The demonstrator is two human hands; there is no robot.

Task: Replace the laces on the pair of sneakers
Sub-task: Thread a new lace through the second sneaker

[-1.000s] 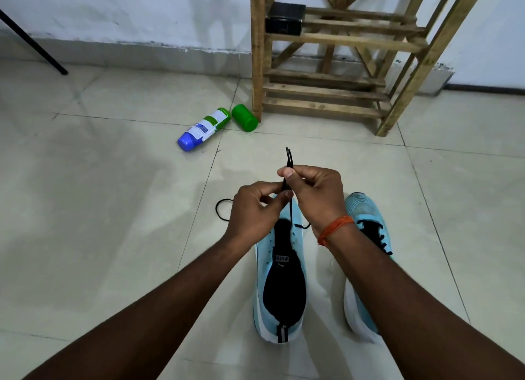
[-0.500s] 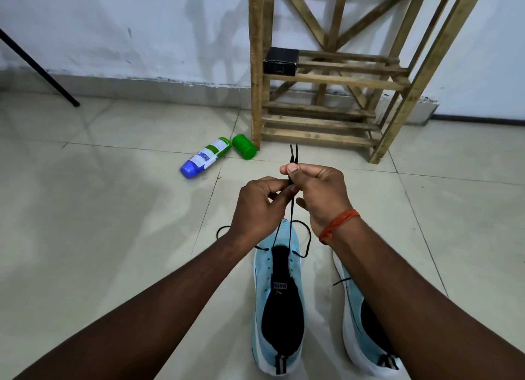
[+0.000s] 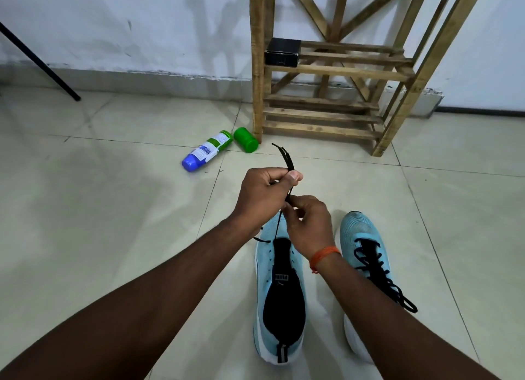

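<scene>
Black lace (image 3: pixel 286 159) is held up by both hands of a person looking down at a pale tiled floor (image 3: pixel 113 209). The left hand (image 3: pixel 264 195) pinches the lace between thumb and forefinger, and the two lace ends stick up together just beyond the thumb. The right hand (image 3: pixel 309 229), slightly nearer and lower, has its fingertips closed on the same lace just below the left thumb. An orange thread band (image 3: pixel 324 255) circles the right wrist.

From the hands the lace runs down to the far eyelets of a light blue sneaker (image 3: pixel 279 300) lying directly below, toe pointing away; the rest of its eyelets are bare and its black lining shows. Just right of it stands the matching laced sneaker (image 3: pixel 369 268), black lacing criss-crossed up its front.

Farther away, a wooden rack (image 3: pixel 257 67) stands against a white wall (image 3: pixel 127 18), with a small black box (image 3: pixel 282 52) on one shelf. Left of the rack's foot lie a blue, white and green bottle (image 3: pixel 206 150) and a green cap (image 3: pixel 245 139). A black pole (image 3: pixel 39 64) slants down at the far left.
</scene>
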